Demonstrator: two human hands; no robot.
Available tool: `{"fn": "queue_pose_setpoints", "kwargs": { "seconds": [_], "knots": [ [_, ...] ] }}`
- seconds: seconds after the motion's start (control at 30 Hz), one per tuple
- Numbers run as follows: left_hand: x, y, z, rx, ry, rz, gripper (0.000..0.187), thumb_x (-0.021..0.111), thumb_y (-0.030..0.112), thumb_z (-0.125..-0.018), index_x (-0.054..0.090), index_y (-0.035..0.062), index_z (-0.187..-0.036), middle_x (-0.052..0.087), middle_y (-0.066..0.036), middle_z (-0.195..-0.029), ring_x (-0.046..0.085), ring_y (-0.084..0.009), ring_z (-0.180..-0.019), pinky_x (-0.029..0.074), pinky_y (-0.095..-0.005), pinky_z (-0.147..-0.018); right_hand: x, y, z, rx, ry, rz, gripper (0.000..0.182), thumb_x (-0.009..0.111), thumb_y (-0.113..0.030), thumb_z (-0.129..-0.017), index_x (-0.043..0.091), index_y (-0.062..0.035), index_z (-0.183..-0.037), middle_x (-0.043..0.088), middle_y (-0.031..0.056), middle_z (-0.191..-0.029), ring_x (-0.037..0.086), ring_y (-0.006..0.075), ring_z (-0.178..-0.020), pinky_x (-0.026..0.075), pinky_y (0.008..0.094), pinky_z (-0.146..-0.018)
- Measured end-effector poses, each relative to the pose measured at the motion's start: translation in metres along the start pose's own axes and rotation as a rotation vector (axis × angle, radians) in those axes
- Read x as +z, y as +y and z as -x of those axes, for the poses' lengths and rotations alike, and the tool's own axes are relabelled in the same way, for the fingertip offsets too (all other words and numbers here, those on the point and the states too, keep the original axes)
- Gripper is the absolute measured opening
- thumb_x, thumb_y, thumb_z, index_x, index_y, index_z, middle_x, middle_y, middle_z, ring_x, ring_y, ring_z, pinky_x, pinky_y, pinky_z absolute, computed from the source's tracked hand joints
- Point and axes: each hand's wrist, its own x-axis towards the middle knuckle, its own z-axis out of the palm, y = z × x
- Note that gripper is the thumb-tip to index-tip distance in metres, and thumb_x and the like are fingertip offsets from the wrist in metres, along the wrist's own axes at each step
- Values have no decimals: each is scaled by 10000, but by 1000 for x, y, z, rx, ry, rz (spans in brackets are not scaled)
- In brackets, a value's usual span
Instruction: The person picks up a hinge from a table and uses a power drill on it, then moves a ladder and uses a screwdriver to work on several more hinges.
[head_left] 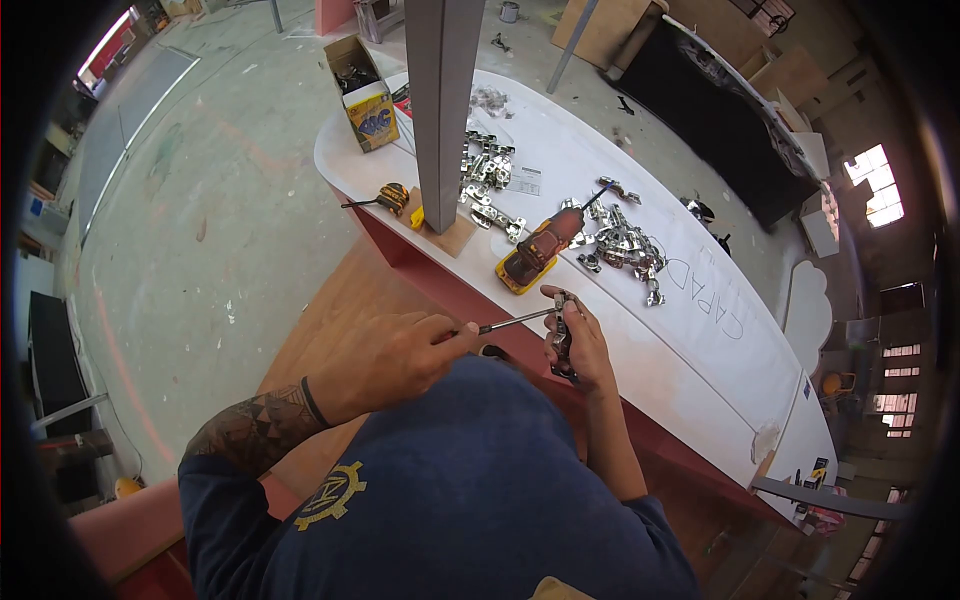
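Observation:
My left hand is closed around the handle of a screwdriver, its metal shaft pointing right. The tip meets a shiny metal cabinet hinge, which my right hand grips upright between thumb and fingers. Which screw the tip touches is too small to tell. Just beyond my hands, a yellow and black cordless drill lies on the white tabletop. Loose hinges are heaped to its right, and more hinges lie farther back.
A grey metal post rises by the table's left part. Near it are a tape measure and an open yellow cardboard box. A paper sheet lies among the hinges. A black panel stands behind the table.

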Motion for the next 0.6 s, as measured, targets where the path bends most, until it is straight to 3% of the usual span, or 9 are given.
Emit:
{"fn": "queue_pose_setpoints", "kwargs": {
  "seconds": [0.13, 0.2, 0.23, 0.27, 0.3, 0.37, 0.4, 0.47, 0.6],
  "knots": [
    [-6, 0, -4, -221, -38, 300, 393, 698, 153, -957, 660, 11, -1321, 731, -129, -1055, 707, -209, -785, 581, -318, -673, -1, 6, 6, -34, 14, 27, 533, 420, -436, -1146, 549, -46, -1485, 529, -12, -832, 550, 71, -509, 356, 219, -426],
    [-1, -12, -2, -934, -100, 1513, 433, 657, 214, -1017, 627, 58, -1419, 757, -92, -1036, 721, -164, -785, 568, -274, -631, 2, 12, 9, -73, 37, 39, 533, 436, -452, -1145, 554, -51, -1476, 530, -3, -845, 530, 71, -498, 348, 223, -413],
    [-1, -13, 1, -958, -51, 1487, 433, 657, 214, -1017, 627, 58, -1419, 757, -92, -1036, 721, -164, -785, 568, -274, -631, 3, 14, 11, -88, 44, 50, 527, 439, -453, -1144, 558, -59, -1474, 525, -4, -840, 519, 69, -497, 346, 225, -420],
    [-1, -14, 1, -980, -219, 1546, 441, 625, 228, -1036, 610, 56, -1443, 758, -75, -1042, 710, -136, -792, 566, -257, -625, 5, 15, 13, -102, 66, 64, 512, 446, -450, -1143, 563, -74, -1471, 509, -9, -820, 502, 68, -494, 328, 226, -421],
    [-4, -16, 2, -1001, -376, 1601, 451, 593, 241, -1055, 592, 55, -1466, 759, -59, -1047, 699, -108, -799, 564, -240, -618, 15, 7, 17, -76, 86, 58, 519, 444, -456, -1130, 612, -60, -1421, 488, -38, -739, 454, 70, -526, 374, 243, -475],
    [-1, -9, 12, -797, -422, 1269, 460, 606, 210, -1033, 590, 74, -1473, 761, -108, -1040, 716, -185, -783, 575, -303, -621, 15, 16, 15, -53, 10, 32, 536, 457, -467, -1130, 567, -53, -1451, 465, -31, -691, 449, 77, -462, 345, 248, -421],
    [15, -15, 19, -839, -363, 1245, 460, 606, 210, -1033, 590, 74, -1473, 761, -108, -1040, 716, -185, -783, 575, -303, -621, 12, 24, 12, -73, -34, 26, 543, 460, -459, -1134, 548, -32, -1457, 461, -29, -690, 463, 76, -455, 343, 245, -414],
    [41, -23, 33, -205, -87, 460, 474, 620, 172, -1005, 595, 100, -1473, 749, -159, -1027, 733, -296, -806, 592, -404, -672, 16, 23, 14, -54, -82, 16, 544, 454, -449, -1139, 527, -15, -1458, 469, -19, -710, 467, 80, -454, 373, 248, -413],
    [27, -6, 35, -249, -275, 151, 524, 649, 154, -968, 594, 122, -1488, 742, -204, -1053, 732, -380, -856, 591, -472, -756, 20, 25, 15, 17, -80, 27, 520, 444, -426, -1143, 507, -19, -1459, 494, 3, -771, 492, 90, -457, 431, 252, -420]
  ]
}}
